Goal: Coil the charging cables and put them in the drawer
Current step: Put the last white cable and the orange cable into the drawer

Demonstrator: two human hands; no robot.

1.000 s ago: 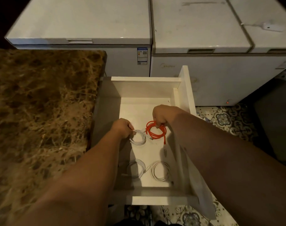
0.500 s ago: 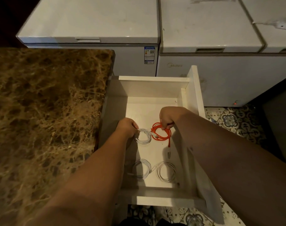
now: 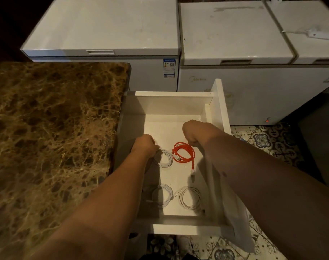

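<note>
- Drawer (image 3: 176, 105): a white drawer stands pulled open at the centre of the view, its floor lit and its near front panel at 6 o'clock.
- Left hand (image 3: 145, 145): reaches into the drawer from 7 o'clock, fingers curled down at the left rim of the white coiled cable (image 3: 164, 158); it touches that coil, but whether it actually pinches the cable cannot be told, since the fingertips are hidden beneath the hand.
- Right hand (image 3: 192, 132): enters from 4 o'clock and is closed into a loose fist just above the 1 o'clock edge of the red coiled cable (image 3: 184, 152); the fingertips are hidden, so contact with the cable cannot be told.
- Red coiled cable: lies flat on the drawer floor just to the 3 o'clock side of the white coiled cable, the two coils meeting or nearly meeting where their edges face; one loose end with a plug (image 3: 192, 172) trails toward 6 o'clock.
- Two further white coils: one (image 3: 162, 196) lies near the drawer's front at 7 o'clock of the red cable, partly in the forearm's shadow; the other (image 3: 191, 197) lies beside it at 6 o'clock of the red cable.
- Surroundings: a brown marble countertop (image 3: 53, 128) fills the 9 o'clock side; white chest freezers (image 3: 107, 29) stand at 12 o'clock; a patterned tile floor (image 3: 268, 139) shows at 3 o'clock.
</note>
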